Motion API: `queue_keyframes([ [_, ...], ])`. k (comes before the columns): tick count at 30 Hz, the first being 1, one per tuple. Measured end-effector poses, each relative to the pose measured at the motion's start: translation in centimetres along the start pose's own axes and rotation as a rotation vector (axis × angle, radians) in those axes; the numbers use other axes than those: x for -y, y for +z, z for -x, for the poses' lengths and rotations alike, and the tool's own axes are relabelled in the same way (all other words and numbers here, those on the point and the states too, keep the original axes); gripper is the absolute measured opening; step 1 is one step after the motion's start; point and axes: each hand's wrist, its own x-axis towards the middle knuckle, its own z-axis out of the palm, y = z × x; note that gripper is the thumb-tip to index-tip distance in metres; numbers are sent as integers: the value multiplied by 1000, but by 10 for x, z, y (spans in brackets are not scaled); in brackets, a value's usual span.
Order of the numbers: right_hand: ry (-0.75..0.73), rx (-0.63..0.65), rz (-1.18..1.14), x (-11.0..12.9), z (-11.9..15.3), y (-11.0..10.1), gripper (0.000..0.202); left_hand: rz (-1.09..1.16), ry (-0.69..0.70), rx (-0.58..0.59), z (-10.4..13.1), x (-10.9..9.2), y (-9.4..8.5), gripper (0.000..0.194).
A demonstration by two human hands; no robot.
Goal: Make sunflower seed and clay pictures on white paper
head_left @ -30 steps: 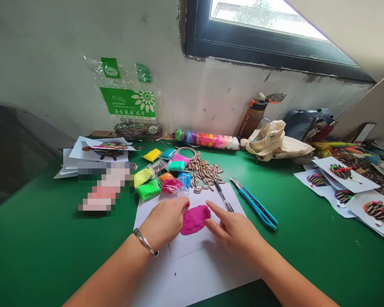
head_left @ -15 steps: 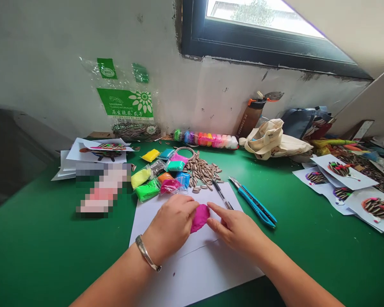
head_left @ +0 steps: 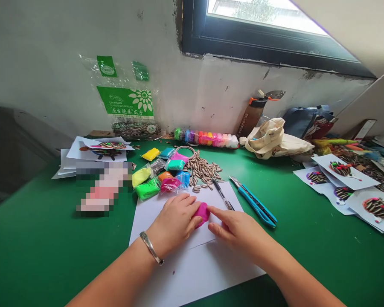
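head view: the left hand (head_left: 177,221) now covers more of the magenta clay (head_left: 203,214) than before, its fingers loosely spread and pressed flat over the clay's left side. the right hand (head_left: 235,228) has its index fingertip at the clay's right edge, thumb apart, gripping nothing. the clay lies on the white paper (head_left: 192,281), with bare paper below; the pen (head_left: 223,194) lies near the paper's upper right edge.
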Motion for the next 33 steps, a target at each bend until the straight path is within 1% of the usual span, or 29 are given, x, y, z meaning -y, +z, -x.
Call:
queue_keyframes([
  [2, -5, 3, 73, 1, 0, 2, 43, -6, -14, 1, 0, 0, 1, 22],
  [5, 26, 11, 176, 5, -2, 8, 47, -13, -25, 4, 0, -1, 2, 24],
  [7, 39, 11, 201, 5, -4, 9, 49, -15, -25, 4, 0, -1, 1, 24],
  [9, 32, 3, 156, 4, -4, 7, 49, -5, -17, 5, 0, -1, 0, 23],
  [11, 33, 4, 53, 1, -3, 3, 48, 25, -18, -2, 0, 0, -1, 24],
  [14, 64, 17, -45, -1, -1, 2, 51, 61, -22, -5, 1, 1, -1, 27],
  [16, 61, -1, 7, 1, -2, 4, 53, 52, -21, 3, 1, 0, 0, 27],
  [18, 49, -27, 94, 3, -3, 7, 52, 31, -25, 10, 2, 0, 1, 26],
  [20, 43, -32, 133, 4, -4, 8, 50, 19, -29, 17, 2, 0, 2, 25],
  [22, 53, -22, 99, 3, -4, 7, 51, 31, -28, 17, 2, 0, 2, 25],
  [26, 74, 9, -13, -1, -2, 3, 53, 74, -37, 12, 2, 2, 0, 34],
  [29, 41, 5, 43, 1, -1, 5, 48, 64, -45, 41, 3, 2, 0, 33],
  [33, 36, 31, 101, 4, 0, 5, 50, 48, -64, 51, 4, 1, 2, 34],
])
